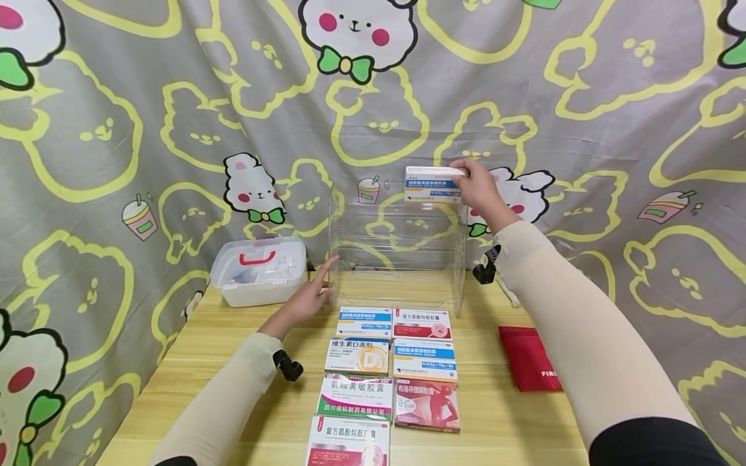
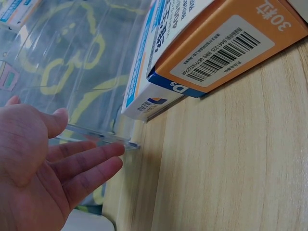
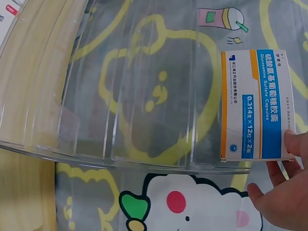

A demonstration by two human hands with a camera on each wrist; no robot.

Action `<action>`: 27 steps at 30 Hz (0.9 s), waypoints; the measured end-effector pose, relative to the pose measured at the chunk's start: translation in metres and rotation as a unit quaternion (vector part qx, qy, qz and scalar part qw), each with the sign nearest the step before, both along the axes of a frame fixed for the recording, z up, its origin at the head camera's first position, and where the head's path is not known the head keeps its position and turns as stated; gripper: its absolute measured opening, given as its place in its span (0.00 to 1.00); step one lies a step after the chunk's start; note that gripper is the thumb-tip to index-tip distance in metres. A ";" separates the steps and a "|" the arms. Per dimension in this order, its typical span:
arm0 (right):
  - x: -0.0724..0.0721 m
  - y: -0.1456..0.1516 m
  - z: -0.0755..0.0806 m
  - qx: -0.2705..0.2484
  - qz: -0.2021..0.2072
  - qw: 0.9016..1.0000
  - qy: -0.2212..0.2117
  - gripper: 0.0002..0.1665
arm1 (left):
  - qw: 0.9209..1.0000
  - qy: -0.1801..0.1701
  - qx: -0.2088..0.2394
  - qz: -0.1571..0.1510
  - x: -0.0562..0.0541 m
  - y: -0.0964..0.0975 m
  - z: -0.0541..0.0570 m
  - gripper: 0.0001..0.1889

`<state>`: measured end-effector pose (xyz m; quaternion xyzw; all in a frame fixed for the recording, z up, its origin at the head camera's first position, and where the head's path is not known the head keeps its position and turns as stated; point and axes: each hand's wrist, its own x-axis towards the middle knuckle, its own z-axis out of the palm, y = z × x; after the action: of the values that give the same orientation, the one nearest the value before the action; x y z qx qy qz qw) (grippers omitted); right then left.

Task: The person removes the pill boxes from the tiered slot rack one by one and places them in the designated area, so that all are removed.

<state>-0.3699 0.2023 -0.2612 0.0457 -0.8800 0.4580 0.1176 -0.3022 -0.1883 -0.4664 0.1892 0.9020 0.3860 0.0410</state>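
Note:
My right hand [image 1: 480, 191] pinches the right end of a white, blue and orange glucosamine capsule box [image 1: 431, 184]. The box is upright at the right end of the top tier of a clear tiered rack [image 1: 396, 246]; whether it bears on the shelf I cannot tell. In the right wrist view its printed front [image 3: 255, 106] shows, with the thumb on its edge. Low at the rack's left side, my left hand [image 1: 305, 301] has its fingers extended and holds nothing. In the left wrist view the fingertips [image 2: 113, 150] are close to the rack's bottom corner; contact is unclear.
Several medicine boxes lie in two columns before the rack, among them a vitamin D box [image 1: 357, 356] and a pink-red box [image 1: 427, 404]. A lidded white case [image 1: 259, 291] with a red handle stands left, a red pouch [image 1: 527, 362] right. A patterned curtain [image 1: 384, 123] hangs behind.

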 end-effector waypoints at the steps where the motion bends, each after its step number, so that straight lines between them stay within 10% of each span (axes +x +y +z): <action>1: 0.000 0.000 0.002 -0.001 -0.001 1.000 -0.001 0.19 | 1.000 -0.001 0.001 0.000 0.000 0.000 0.000 0.45; 27: 0.023 -0.003 0.029 -0.039 0.020 0.999 0.015 0.20 | 1.000 0.000 -0.004 0.002 0.001 0.001 0.000 0.45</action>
<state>-0.3468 0.1995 -0.2320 0.0655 -0.8583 0.4938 0.1236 -0.3014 -0.1877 -0.4664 0.1870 0.9039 0.3826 0.0407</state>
